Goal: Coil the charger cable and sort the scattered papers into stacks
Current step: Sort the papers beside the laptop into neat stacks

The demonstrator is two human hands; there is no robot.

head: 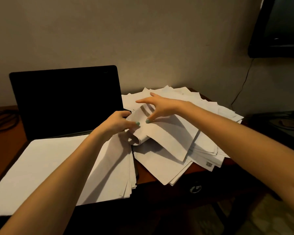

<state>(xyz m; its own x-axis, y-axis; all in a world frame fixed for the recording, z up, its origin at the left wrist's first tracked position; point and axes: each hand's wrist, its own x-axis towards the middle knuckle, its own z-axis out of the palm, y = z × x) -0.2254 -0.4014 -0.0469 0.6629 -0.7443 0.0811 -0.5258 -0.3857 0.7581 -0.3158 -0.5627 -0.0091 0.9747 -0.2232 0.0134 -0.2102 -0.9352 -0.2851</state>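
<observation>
"Where are the papers from where you stand?"

"Two lots. A fairly even stack (58, 163) lies near and to the left, over the base of the open laptop (66, 99), whose screen is dark. The loose pile (202, 145) sprawls to the right of it on the brown table (148, 177), with sheets fanned at all angles and some corners hanging past the near edge."

"And the hands?"

"Both meet between the two lots, over one curled sheet (143, 131) whose left end is rolled under itself. The left hand (120, 122) grips that rolled end: fingers wrapped round it, thumb on top. The right hand (159, 107) is spread wide, its thumb tip pressing on the same sheet just beside the left thumb, the other fingers stretched out above the far part of the pile."

"Any cable?"

"Only a thin dark wire (243, 85) running down the wall at the far right, and I cannot tell what it belongs to."
</observation>
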